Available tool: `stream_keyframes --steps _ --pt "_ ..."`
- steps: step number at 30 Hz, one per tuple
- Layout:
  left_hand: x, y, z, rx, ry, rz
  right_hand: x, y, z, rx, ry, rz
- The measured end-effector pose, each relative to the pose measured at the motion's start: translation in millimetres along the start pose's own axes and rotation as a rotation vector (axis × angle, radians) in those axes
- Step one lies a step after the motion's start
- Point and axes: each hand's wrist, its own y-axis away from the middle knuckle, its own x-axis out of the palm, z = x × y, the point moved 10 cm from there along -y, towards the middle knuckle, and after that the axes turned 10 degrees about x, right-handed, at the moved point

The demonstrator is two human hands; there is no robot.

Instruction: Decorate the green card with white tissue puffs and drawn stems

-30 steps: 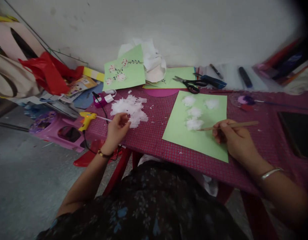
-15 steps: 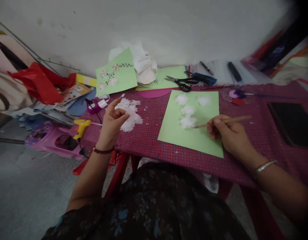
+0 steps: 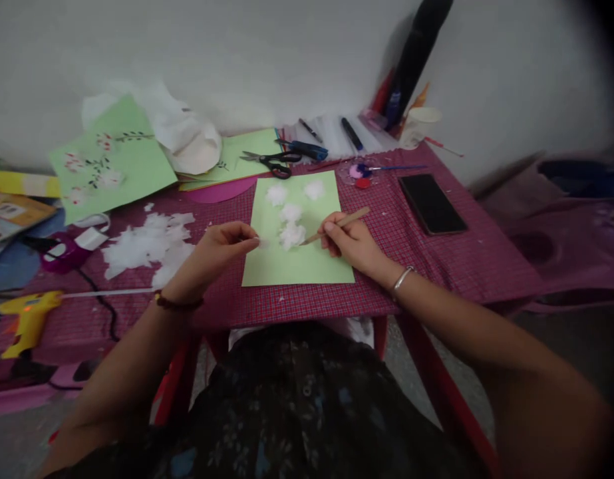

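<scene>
A green sheet [image 3: 267,266] lies on the checked cloth, with several fluffy white tufts [image 3: 292,235] on it. My right hand [image 3: 349,243] holds a thin wooden stick [image 3: 354,216] over the sheet's right side, its tip at the lowest tuft. At the sheet's left edge, my left hand [image 3: 219,249] pinches a small white piece [image 3: 263,243] between thumb and forefinger. Behind that hand, to the left, is a loose pile of white pieces [image 3: 147,243].
Scissors [image 3: 274,159] lie behind the sheet, beside a blue tool [image 3: 309,150]. A black phone [image 3: 432,203] is at the right. A yellow glue gun [image 3: 30,316] and its cord are at the left; a decorated green card [image 3: 137,156] stands behind the pile.
The view has turned right. My left hand has moved from beside the white pile to the green sheet's edge, now with a small piece. My right hand still holds the stick at the lowest tuft.
</scene>
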Motion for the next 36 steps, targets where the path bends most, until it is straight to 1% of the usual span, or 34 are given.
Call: stream_keyframes --steps 3,6,7,9,13,17,20,25,29,31,34,35,36 --pt "28.7 -17 -7 0.018 -0.051 0.171 -1 0 2 -0.007 -0.006 -0.003" --pt "62.2 -25 -10 0.009 -0.069 0.382 -3 1 5 -0.023 -0.022 -0.014" --pt "70.4 -26 -10 0.014 -0.098 0.426 -4 1 5 -0.027 -0.025 -0.019" --pt "79.2 -31 -8 0.048 -0.199 0.445 -6 1 6 -0.025 -0.022 -0.029" --pt "79.5 -40 -5 0.163 -0.378 0.348 -8 4 7 -0.015 -0.038 -0.041" --pt "76.8 -43 -2 0.202 -0.438 0.303 0 9 12 -0.054 -0.018 0.019" --pt "74.7 -44 -3 0.201 -0.456 0.279 9 12 14 -0.103 0.091 0.065" --pt "74.6 -44 -5 0.175 -0.460 0.256 18 15 17 -0.227 0.320 0.080" --pt "73.3 -45 -2 0.173 -0.396 0.217 24 18 19 -0.280 0.490 0.094" --pt "64.8 -47 0 0.181 -0.346 0.128 31 24 22 -0.318 0.623 0.122" --pt "42.9 -50 8 0.187 -0.328 -0.066 51 36 26 -0.435 0.884 0.208" --pt "38.5 -50 13 0.180 -0.334 -0.096 56 40 26 -0.468 0.971 0.230" --pt "36.6 -51 18 0.171 -0.339 -0.103 61 42 24 -0.488 1.051 0.243"
